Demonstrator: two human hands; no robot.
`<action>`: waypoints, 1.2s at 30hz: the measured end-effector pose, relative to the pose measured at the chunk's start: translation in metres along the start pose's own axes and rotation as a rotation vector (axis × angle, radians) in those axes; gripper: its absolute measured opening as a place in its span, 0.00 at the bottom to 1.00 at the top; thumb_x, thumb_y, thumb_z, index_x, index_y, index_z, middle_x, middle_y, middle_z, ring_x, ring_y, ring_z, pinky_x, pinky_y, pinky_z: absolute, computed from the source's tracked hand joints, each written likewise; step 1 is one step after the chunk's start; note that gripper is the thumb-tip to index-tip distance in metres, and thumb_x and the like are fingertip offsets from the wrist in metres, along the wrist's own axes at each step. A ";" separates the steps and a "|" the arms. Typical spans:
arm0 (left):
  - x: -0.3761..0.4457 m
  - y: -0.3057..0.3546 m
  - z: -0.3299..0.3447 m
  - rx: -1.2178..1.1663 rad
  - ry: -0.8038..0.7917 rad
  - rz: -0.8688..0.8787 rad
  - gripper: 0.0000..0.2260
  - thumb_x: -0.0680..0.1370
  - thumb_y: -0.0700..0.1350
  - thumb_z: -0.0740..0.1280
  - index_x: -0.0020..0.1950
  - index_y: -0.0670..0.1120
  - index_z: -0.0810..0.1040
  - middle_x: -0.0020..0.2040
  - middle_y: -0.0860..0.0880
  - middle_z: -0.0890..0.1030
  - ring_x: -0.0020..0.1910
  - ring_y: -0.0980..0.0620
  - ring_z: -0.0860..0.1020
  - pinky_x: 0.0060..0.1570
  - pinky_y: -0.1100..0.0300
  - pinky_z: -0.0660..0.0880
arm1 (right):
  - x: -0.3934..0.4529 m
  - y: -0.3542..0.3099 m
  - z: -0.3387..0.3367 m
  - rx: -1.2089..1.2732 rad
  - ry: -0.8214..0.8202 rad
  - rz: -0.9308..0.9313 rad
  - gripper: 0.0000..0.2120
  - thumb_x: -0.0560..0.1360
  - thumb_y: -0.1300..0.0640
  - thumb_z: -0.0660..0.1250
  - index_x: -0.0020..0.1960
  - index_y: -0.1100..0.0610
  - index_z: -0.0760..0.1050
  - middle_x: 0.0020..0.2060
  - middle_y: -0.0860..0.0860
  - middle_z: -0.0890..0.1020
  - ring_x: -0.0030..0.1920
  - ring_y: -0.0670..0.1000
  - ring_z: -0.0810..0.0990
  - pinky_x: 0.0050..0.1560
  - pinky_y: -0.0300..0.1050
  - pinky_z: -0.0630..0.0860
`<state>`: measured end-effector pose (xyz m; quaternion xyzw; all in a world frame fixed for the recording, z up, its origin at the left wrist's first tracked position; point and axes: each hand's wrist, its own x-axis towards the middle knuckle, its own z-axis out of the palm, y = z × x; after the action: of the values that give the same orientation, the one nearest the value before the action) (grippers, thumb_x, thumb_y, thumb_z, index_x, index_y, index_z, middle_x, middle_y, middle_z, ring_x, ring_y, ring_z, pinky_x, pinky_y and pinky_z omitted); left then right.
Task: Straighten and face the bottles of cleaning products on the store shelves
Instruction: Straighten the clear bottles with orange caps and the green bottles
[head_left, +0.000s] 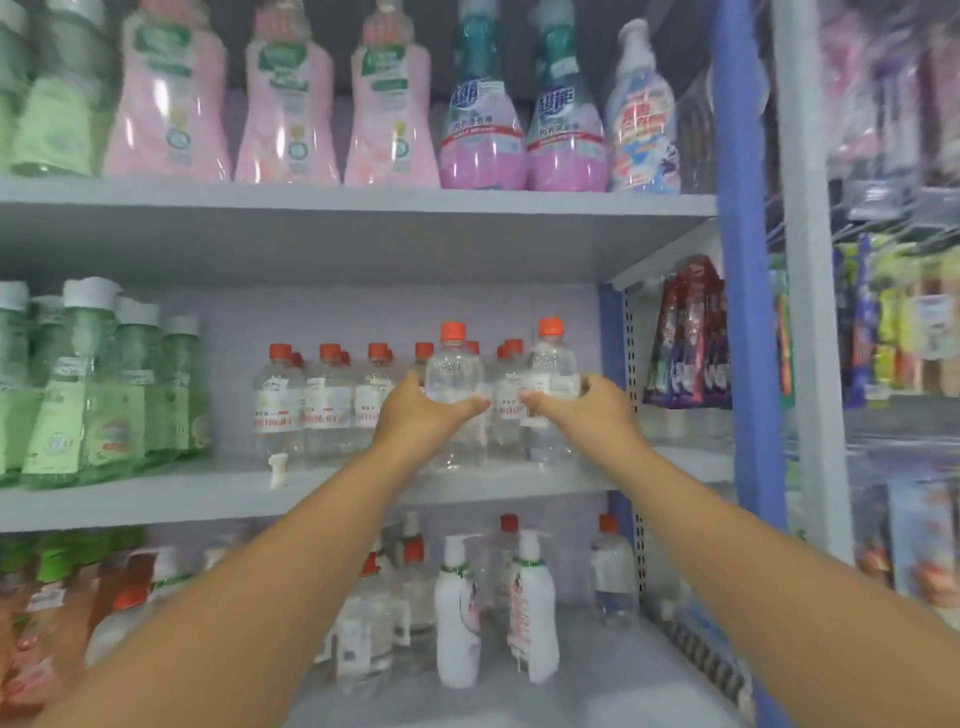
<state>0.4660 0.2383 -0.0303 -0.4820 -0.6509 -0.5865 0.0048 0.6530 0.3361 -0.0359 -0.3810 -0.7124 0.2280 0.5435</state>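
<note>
Gripping two clear orange-capped bottles, left hand (415, 410) clamped on one (454, 374), right hand (587, 410) on the other (553, 364)

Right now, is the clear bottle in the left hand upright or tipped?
Upright. The clear bottle stands vertical with its orange cap on top, held in the left hand, with its base down by the middle shelf.

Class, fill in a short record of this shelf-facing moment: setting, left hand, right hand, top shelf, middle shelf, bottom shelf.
Setting: store shelving with cleaning products
Left hand: grips a clear bottle with an orange cap
Right hand: grips a second clear orange-capped bottle
Top shelf: pink bottles, green ones at far left
Middle shelf: row of clear orange-capped bottles, green bottles left
Bottom shelf: two white pump bottles
</note>
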 end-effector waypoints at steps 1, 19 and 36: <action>0.010 -0.001 0.008 0.026 -0.016 -0.011 0.49 0.66 0.67 0.79 0.79 0.47 0.64 0.76 0.47 0.72 0.70 0.43 0.74 0.60 0.51 0.73 | 0.010 0.004 0.001 -0.001 -0.021 0.020 0.33 0.63 0.30 0.78 0.58 0.49 0.74 0.50 0.44 0.79 0.44 0.44 0.77 0.36 0.39 0.70; 0.078 -0.024 0.049 0.265 -0.181 -0.039 0.54 0.68 0.72 0.73 0.83 0.49 0.52 0.80 0.47 0.66 0.74 0.43 0.71 0.56 0.55 0.73 | 0.091 0.035 0.033 -0.041 -0.308 0.011 0.28 0.68 0.39 0.80 0.62 0.49 0.77 0.52 0.46 0.84 0.47 0.45 0.82 0.41 0.45 0.82; 0.075 -0.032 0.038 0.221 -0.254 -0.085 0.39 0.71 0.57 0.75 0.77 0.48 0.63 0.58 0.53 0.79 0.54 0.51 0.79 0.49 0.56 0.77 | 0.090 0.042 0.029 -0.006 -0.370 0.048 0.37 0.69 0.43 0.79 0.71 0.53 0.67 0.54 0.47 0.79 0.50 0.47 0.80 0.45 0.44 0.79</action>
<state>0.4270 0.3187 -0.0234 -0.5208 -0.7266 -0.4454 -0.0490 0.6271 0.4351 -0.0217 -0.3512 -0.7916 0.3050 0.3962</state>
